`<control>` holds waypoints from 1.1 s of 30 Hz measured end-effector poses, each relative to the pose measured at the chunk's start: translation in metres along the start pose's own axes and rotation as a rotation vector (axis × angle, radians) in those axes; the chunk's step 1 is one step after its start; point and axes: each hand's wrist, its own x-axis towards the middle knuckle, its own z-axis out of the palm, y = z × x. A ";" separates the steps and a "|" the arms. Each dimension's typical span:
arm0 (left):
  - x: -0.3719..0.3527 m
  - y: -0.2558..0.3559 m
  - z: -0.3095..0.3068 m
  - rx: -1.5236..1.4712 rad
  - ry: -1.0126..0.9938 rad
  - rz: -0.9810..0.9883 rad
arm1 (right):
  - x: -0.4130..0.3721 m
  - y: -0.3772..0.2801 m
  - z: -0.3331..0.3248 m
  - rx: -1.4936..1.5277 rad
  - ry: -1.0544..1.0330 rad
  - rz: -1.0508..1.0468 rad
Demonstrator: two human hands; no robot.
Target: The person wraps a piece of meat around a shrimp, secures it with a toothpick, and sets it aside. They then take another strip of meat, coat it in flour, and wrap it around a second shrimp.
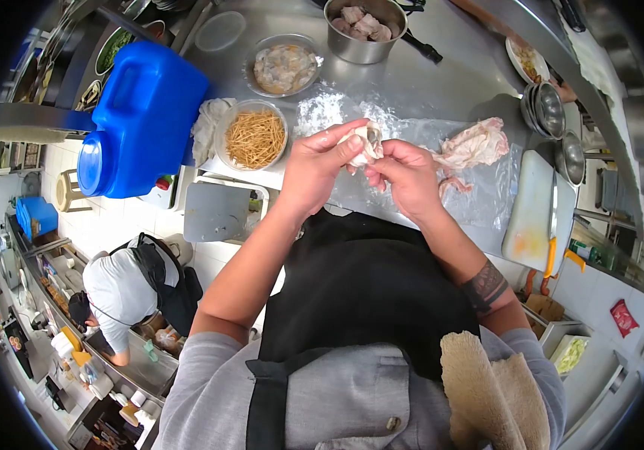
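Between my hands, above the near edge of the steel counter, is a small folded piece of pale raw meat (369, 142), with a greyish spot showing in its fold. My left hand (314, 166) grips it from the left, thumb pressed on its face. From the right, my right hand (412, 176) pinches its lower edge with bent fingers. Just right of that hand, more pale raw meat with skin (476, 146) lies on a clear plastic sheet (498, 184). White powder (320, 112) is scattered on the counter behind my left hand.
Left of my hands stand a tub of toothpicks (254, 140), a bowl of raw, shrimp-like pieces (286, 69) and a blue jug (145, 112). A pot (365, 46) of meat pieces is behind. Rightward, a knife (553, 217) rests on a cutting board (530, 206). A co-worker (123, 281) bends at lower left.
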 end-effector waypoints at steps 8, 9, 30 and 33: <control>0.023 0.018 -0.005 0.014 0.013 0.131 | 0.039 -0.016 -0.005 0.357 0.097 -0.022; 0.023 0.022 -0.009 0.047 0.061 0.137 | 0.057 -0.022 -0.014 0.347 0.058 -0.089; -0.007 -0.102 -0.010 0.692 -0.161 -0.095 | -0.113 0.077 -0.172 -1.122 0.792 -0.300; -0.009 -0.118 0.028 0.852 -0.326 -0.052 | -0.109 0.070 -0.183 -1.411 0.709 -0.348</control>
